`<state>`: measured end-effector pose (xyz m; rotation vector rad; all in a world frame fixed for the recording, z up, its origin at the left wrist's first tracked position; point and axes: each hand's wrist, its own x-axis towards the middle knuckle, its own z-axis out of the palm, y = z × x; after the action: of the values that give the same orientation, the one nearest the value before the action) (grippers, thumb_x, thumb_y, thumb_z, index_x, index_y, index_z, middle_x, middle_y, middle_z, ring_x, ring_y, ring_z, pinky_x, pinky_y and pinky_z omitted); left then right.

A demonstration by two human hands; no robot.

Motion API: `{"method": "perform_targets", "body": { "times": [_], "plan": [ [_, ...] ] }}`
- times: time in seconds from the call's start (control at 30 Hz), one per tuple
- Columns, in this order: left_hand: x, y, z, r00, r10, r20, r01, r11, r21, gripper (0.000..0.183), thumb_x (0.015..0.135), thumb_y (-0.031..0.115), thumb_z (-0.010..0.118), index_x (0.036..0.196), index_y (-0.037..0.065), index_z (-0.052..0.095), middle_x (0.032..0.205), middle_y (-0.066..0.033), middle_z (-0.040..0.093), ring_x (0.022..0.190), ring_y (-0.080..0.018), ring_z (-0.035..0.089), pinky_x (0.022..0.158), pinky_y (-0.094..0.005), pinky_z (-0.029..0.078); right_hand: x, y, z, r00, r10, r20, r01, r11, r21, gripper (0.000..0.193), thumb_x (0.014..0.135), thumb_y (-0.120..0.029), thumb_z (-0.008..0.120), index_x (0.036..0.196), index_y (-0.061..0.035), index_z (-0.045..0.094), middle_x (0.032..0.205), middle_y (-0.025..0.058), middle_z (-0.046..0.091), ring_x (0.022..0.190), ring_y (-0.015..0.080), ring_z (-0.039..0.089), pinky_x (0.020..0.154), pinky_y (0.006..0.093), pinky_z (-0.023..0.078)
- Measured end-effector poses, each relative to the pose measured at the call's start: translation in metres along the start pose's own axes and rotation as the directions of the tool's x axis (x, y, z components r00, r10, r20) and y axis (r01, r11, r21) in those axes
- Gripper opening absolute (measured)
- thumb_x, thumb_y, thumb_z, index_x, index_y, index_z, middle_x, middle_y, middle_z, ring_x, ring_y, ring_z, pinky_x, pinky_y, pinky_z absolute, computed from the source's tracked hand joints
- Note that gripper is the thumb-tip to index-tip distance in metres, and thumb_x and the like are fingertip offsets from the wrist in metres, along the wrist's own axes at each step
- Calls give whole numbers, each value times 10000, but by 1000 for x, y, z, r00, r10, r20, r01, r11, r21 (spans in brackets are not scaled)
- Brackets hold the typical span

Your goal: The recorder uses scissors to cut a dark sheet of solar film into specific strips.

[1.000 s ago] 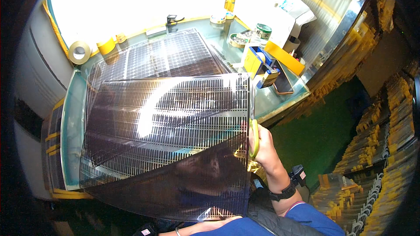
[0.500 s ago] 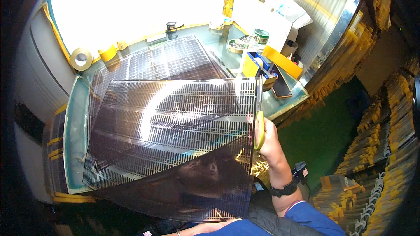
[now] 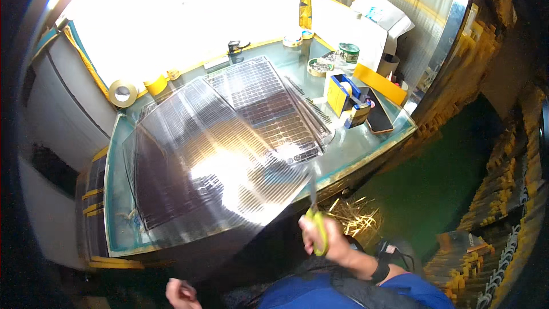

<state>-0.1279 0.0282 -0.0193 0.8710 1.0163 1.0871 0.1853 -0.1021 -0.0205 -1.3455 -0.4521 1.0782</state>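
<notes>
My right hand is closed around the yellow-green handles of a pair of scissors. Their blades point up toward the table's front edge and are smeared by motion. At the lower left, my left hand is off the table, its fingers loosely bent and apart with nothing visible in them. A glossy, dark sheet with rows of fine stripes lies slanted on the table, its near corner reaching the front edge. Beneath it, to the right, shows another sheet with a grid pattern.
A glass-topped table carries tape rolls, a blue tape dispenser, a phone, and small tins. A bright white panel stands behind. Straw-like scraps are below the front edge.
The striped sheet, raised in front of me before, now lies lower on the table, turned. My right hand with the scissors moved down and left; my left hand has come away from the sheet.
</notes>
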Motion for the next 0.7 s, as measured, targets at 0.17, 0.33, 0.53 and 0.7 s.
{"method": "perform_targets", "body": {
  "times": [0.17,0.33,0.53,0.7],
  "plan": [
    [13,-49,59,991,-126,-35,114,966,-230,350,884,360,445,972,29,518,694,16,472,505,-59,352,400,-194,262,-27,47,35,981,122,151,-128,991,27,320,884,-351,493,745,-63,467,546,2,476,464,72,481,433,214,389],
    [8,-70,170,865,-287,413,365,923,-124,223,851,199,549,875,-17,598,608,-29,512,491,-104,464,430,-222,346,-32,41,39,966,174,192,-183,983,30,244,891,-269,500,796,-48,458,624,20,478,519,94,485,475,221,408],
    [3,-75,202,857,-297,421,310,950,39,208,830,221,591,813,18,630,575,24,504,470,-62,426,444,-200,328,-28,49,32,973,-49,226,6,982,188,345,905,-375,401,922,-33,438,769,52,472,673,130,494,587,268,428],
    [-6,-66,198,812,-367,454,273,926,261,226,820,295,602,794,71,617,549,52,456,391,-37,340,359,-183,244,-22,37,42,972,-235,32,235,972,-4,314,922,-322,377,943,-19,455,757,41,473,669,120,461,611,263,400]
  ]
}}
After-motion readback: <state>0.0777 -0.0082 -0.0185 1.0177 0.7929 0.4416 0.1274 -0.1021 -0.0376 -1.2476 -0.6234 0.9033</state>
